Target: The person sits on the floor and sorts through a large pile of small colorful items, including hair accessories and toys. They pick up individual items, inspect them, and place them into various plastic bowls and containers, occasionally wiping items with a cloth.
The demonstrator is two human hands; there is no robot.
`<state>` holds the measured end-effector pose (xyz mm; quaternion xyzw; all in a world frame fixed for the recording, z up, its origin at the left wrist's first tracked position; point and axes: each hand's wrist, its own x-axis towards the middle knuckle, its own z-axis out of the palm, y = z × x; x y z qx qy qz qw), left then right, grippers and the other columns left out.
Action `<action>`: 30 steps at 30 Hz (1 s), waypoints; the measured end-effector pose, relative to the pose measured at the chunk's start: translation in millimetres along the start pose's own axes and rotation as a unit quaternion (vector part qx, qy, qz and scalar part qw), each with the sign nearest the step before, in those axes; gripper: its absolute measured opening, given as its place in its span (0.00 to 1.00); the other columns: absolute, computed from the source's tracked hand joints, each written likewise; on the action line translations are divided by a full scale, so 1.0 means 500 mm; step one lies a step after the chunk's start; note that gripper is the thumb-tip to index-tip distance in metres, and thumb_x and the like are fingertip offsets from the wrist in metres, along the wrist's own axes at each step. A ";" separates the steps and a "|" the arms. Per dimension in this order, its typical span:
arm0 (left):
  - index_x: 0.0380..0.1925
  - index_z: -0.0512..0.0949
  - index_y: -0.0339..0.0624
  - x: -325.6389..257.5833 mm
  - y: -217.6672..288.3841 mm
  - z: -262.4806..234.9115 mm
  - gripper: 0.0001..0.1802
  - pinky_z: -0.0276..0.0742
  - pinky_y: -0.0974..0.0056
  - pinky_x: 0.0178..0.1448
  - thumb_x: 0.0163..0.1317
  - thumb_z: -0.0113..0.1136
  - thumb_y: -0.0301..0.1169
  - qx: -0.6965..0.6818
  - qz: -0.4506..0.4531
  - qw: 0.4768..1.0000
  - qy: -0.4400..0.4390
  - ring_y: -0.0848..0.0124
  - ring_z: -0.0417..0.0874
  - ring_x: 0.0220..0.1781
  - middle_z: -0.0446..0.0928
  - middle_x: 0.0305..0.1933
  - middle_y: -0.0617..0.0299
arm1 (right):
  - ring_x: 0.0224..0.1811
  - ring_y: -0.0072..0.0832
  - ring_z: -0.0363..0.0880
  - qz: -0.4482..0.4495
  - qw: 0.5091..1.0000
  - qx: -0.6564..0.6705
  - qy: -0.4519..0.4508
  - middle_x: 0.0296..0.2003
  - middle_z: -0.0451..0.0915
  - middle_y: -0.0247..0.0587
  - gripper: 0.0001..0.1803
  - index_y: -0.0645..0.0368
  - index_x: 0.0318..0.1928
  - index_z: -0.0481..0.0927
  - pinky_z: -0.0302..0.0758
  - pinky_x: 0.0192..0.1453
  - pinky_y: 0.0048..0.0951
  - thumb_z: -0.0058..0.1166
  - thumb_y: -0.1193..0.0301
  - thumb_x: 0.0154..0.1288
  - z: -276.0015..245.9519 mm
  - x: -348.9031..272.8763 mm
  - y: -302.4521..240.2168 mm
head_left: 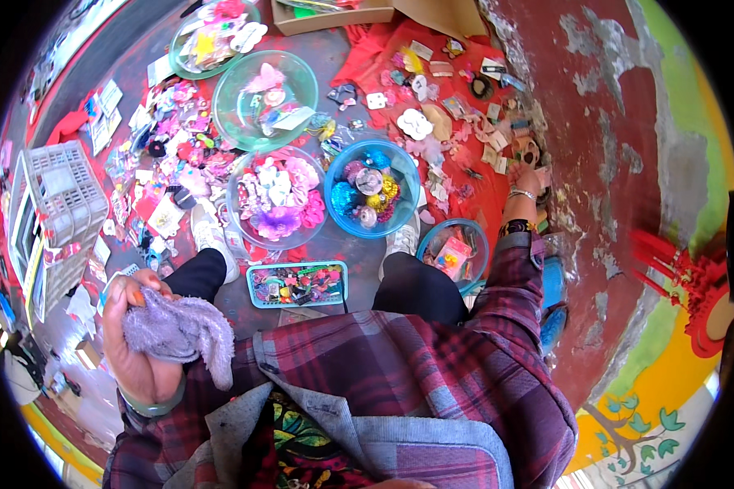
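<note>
In my left hand [126, 326] is a fuzzy lavender cloth item [175, 328], gripped between fingers and palm, with one end hanging down. I cannot tell whether it is a headband or a rag. My right arm stretches far to the right, and my right hand [528, 177] is down among small hair accessories [497, 138] at the edge of the red cloth [481, 196]. Its fingers are too small and hidden to read. Before me stand a blue bowl [332, 192] of glittery balls and a clear bowl [235, 213] of pink and white scrunchies.
A green bowl [308, 75] stands further off, with another bowl [175, 63] behind it. Near my feet are a turquoise basket [344, 300] of small trinkets and a bowl [471, 281] by my right knee. A grey crate [65, 187] stands left; a cardboard box [334, 18] lies at the back.
</note>
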<state>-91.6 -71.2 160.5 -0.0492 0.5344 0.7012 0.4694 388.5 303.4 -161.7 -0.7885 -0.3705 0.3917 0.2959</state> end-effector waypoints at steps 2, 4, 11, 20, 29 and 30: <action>0.25 0.65 0.41 0.014 -0.012 0.007 0.10 0.68 0.63 0.45 0.63 0.44 0.33 0.010 -0.010 1.000 -0.011 0.69 0.69 0.36 0.67 0.35 0.56 | 0.31 0.27 0.77 -0.260 0.911 -0.320 -0.023 0.31 0.78 0.37 0.10 0.59 0.38 0.75 0.71 0.25 0.27 0.49 0.68 0.58 -0.032 0.069 0.107; 0.25 0.66 0.41 0.030 -0.034 0.015 0.10 0.67 0.64 0.46 0.63 0.43 0.33 0.011 -0.014 1.000 -0.016 0.69 0.69 0.37 0.67 0.35 0.56 | 0.29 0.29 0.77 -0.251 0.935 -0.179 -0.173 0.30 0.79 0.39 0.12 0.58 0.39 0.76 0.71 0.26 0.28 0.51 0.66 0.55 -0.004 0.093 0.155; 0.27 0.69 0.39 0.065 -0.086 0.058 0.09 0.68 0.64 0.47 0.63 0.45 0.32 0.056 -0.042 0.998 -0.003 0.71 0.72 0.40 0.71 0.35 0.57 | 0.39 0.42 0.76 -0.283 0.869 -0.387 -0.119 0.40 0.76 0.50 0.23 0.59 0.46 0.73 0.71 0.44 0.33 0.55 0.64 0.48 0.304 -0.057 0.081; 0.26 0.72 0.39 0.071 -0.111 0.083 0.10 0.70 0.65 0.44 0.61 0.48 0.33 0.093 -0.068 0.993 0.027 0.71 0.74 0.36 0.74 0.32 0.59 | 0.46 0.30 0.72 0.064 0.958 0.139 -0.241 0.43 0.74 0.39 0.18 0.59 0.48 0.70 0.72 0.44 0.33 0.48 0.69 0.57 0.222 -0.028 0.019; 0.28 0.72 0.37 0.059 -0.121 0.043 0.10 0.68 0.66 0.47 0.61 0.48 0.33 0.104 -0.081 0.991 -0.036 0.69 0.74 0.40 0.74 0.36 0.55 | 0.54 0.35 0.70 0.009 0.840 0.261 -0.476 0.49 0.71 0.42 0.22 0.59 0.55 0.63 0.70 0.55 0.37 0.46 0.68 0.61 0.112 -0.111 -0.048; 0.31 0.73 0.37 0.062 -0.117 0.015 0.11 0.67 0.65 0.50 0.61 0.48 0.34 0.096 -0.112 0.988 -0.044 0.69 0.73 0.44 0.74 0.38 0.55 | 0.54 0.36 0.69 0.008 0.800 0.297 -0.521 0.52 0.69 0.43 0.33 0.59 0.57 0.61 0.70 0.55 0.35 0.55 0.57 0.54 0.110 -0.129 -0.068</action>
